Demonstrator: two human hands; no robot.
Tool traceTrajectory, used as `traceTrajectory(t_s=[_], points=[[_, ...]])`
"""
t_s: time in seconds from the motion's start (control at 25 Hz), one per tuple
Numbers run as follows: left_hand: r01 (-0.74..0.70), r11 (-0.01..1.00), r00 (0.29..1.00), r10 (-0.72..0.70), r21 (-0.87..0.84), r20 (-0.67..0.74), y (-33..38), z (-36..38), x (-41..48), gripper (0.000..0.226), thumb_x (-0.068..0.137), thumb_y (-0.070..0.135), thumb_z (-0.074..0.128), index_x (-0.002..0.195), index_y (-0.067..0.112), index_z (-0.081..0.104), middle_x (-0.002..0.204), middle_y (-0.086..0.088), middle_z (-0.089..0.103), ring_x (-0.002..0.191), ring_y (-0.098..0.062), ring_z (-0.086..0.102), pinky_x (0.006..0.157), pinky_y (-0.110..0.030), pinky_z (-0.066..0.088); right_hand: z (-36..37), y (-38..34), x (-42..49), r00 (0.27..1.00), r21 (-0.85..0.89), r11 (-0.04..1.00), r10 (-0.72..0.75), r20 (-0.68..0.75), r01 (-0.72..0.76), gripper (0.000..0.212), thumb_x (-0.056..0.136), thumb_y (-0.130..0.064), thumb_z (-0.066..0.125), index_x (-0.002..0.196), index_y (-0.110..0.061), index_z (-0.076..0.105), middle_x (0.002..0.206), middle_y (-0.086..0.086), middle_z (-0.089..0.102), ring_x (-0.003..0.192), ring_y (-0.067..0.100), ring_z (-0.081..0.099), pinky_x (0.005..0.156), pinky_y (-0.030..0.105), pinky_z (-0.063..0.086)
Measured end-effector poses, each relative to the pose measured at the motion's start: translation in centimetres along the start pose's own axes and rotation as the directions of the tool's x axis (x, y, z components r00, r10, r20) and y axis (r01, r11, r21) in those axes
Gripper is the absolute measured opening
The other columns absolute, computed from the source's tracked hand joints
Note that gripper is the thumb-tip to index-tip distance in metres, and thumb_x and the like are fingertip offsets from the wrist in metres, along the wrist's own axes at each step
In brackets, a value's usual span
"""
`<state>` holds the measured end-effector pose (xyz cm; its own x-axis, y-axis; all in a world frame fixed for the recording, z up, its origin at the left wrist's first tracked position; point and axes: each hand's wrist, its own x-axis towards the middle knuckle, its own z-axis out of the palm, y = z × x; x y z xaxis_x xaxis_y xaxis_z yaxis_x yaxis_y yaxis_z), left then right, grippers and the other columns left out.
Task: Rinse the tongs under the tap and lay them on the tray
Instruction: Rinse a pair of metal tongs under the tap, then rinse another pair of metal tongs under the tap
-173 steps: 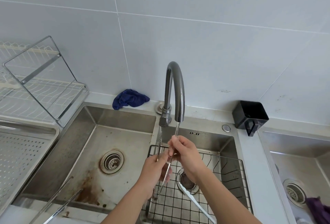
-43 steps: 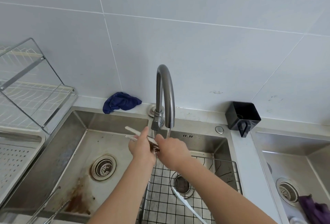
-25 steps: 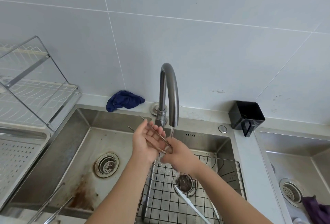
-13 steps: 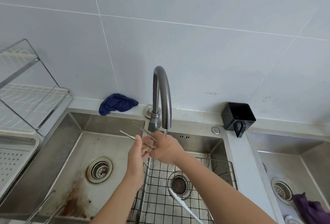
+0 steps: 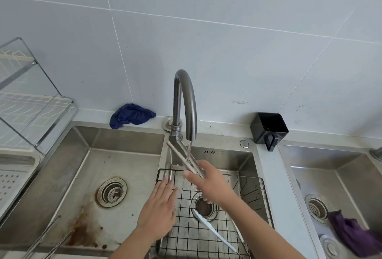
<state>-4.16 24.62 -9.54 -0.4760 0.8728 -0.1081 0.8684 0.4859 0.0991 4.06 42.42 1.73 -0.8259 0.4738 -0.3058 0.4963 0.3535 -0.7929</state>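
Observation:
My right hand (image 5: 208, 184) grips the metal tongs (image 5: 182, 158) by their lower end, with the serrated tips pointing up and left under the tap (image 5: 185, 101). A thin stream of water falls from the spout onto the tongs. My left hand (image 5: 160, 211) hangs flat with straight fingers over the divider between the two basins, holding nothing. The perforated metal tray (image 5: 12, 178) lies at the far left edge.
A black wire basket (image 5: 254, 194) sits in the middle basin with a white utensil (image 5: 213, 232) in it. A second pair of tongs (image 5: 47, 240) leans at the left basin's front. A blue cloth (image 5: 130, 115), a black holder (image 5: 268, 130), a dish rack (image 5: 31, 97) and a purple cloth (image 5: 351, 236) surround the sinks.
My left hand has let go of the tongs and dropped down, fingers straight. My right hand alone now holds the tongs under the stream, tips swung up toward the tap.

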Motion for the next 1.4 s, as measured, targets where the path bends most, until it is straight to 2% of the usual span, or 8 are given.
traceTrajectory(t_s=[0.16,0.24,0.48,0.68,0.84,1.0,1.28,1.4], points=[[-0.016,0.999,0.999,0.013,0.049,0.046,-0.4,0.1,-0.1,0.059,0.077,0.036,0.062,0.13,0.012,0.068,0.148,-0.016,0.056,0.146,-0.036,0.041,0.116,-0.054,0.038,-0.2,4.5,-3.6,0.976,0.078,0.976,0.209,-0.067,-0.204,0.033,0.087,-0.056,0.069,0.105,-0.03,0.06,0.086,-0.002,0.071,0.06,0.006,0.06,0.053,0.026,0.05],[-0.006,0.999,1.0,0.004,0.051,0.029,-0.2,0.2,-0.2,0.057,0.077,0.034,0.062,0.13,0.012,0.068,0.148,-0.014,0.056,0.147,-0.034,0.04,0.12,-0.054,0.033,0.2,6.9,-4.9,0.958,-0.043,0.961,0.269,-0.097,-0.274,0.03,0.086,-0.053,0.069,0.096,-0.029,0.056,0.082,-0.008,0.067,0.061,0.002,0.059,0.056,0.021,0.048],[-0.008,0.999,1.0,0.008,0.051,0.002,-0.5,0.5,-0.2,0.052,0.079,0.031,0.061,0.127,0.014,0.069,0.148,-0.013,0.056,0.148,-0.034,0.037,0.12,-0.049,0.012,3.7,12.8,-7.4,0.943,-0.505,0.797,0.27,-0.194,-0.331,0.059,0.087,-0.068,0.055,0.131,-0.028,0.052,0.122,-0.006,0.058,0.11,0.017,0.061,0.079,0.032,0.05],[-0.018,0.997,1.0,0.017,0.075,0.005,-0.5,0.9,-0.1,0.05,0.081,0.032,0.057,0.127,0.015,0.067,0.15,-0.013,0.053,0.151,-0.034,0.031,0.122,-0.05,0.011,4.7,15.1,-8.8,0.933,-0.617,0.704,0.212,-0.292,-0.353,0.064,0.09,-0.075,0.045,0.134,-0.028,0.051,0.128,-0.007,0.055,0.119,0.016,0.055,0.092,0.031,0.048],[-0.026,0.996,1.0,0.026,0.082,0.001,-0.6,1.0,-0.2,0.046,0.083,0.032,0.056,0.125,0.016,0.067,0.149,-0.013,0.054,0.152,-0.034,0.029,0.126,-0.051,0.014,5.2,15.0,-9.4,0.928,-0.62,0.716,0.104,-0.358,-0.32,0.054,0.089,-0.062,0.063,0.125,-0.021,0.064,0.117,-0.002,0.062,0.108,0.023,0.06,0.086,0.036,0.051],[-0.031,0.998,0.999,0.032,0.057,-0.01,-0.6,0.8,-0.2,0.047,0.087,0.031,0.054,0.131,0.017,0.063,0.155,-0.012,0.047,0.155,-0.033,0.021,0.127,-0.05,0.008,6.4,14.5,-9.9,0.916,-0.655,0.737,-0.127,-0.38,-0.169,0.036,0.064,-0.027,0.094,0.094,-0.018,0.075,0.095,-0.001,0.069,0.084,0.027,0.066,0.067,0.04,0.055],[0.077,0.993,0.993,-0.085,-0.09,-0.087,-0.9,0.7,-4.1,0.048,0.095,0.031,0.049,0.142,0.021,0.055,0.16,-0.006,0.04,0.154,-0.029,0.023,0.127,-0.048,0.015,9.8,11.4,-8.5,0.955,-0.645,0.764,-0.203,-0.217,0.016,0.029,0.074,-0.034,0.087,0.097,-0.019,0.075,0.093,-0.002,0.069,0.084,0.027,0.066,0.071,0.039,0.057],[0.183,0.968,0.969,-0.207,-0.172,-0.137,-2.1,0.4,-6.9,0.045,0.095,0.03,0.054,0.139,0.022,0.058,0.156,-0.007,0.047,0.151,-0.029,0.031,0.124,-0.044,0.021,10.9,10.8,-7.6,0.965,-0.648,0.759,-0.213,-0.151,0.066,0.027,0.089,-0.04,0.071,0.108,-0.02,0.072,0.101,-0.002,0.068,0.096,0.027,0.063,0.084,0.04,0.053]])
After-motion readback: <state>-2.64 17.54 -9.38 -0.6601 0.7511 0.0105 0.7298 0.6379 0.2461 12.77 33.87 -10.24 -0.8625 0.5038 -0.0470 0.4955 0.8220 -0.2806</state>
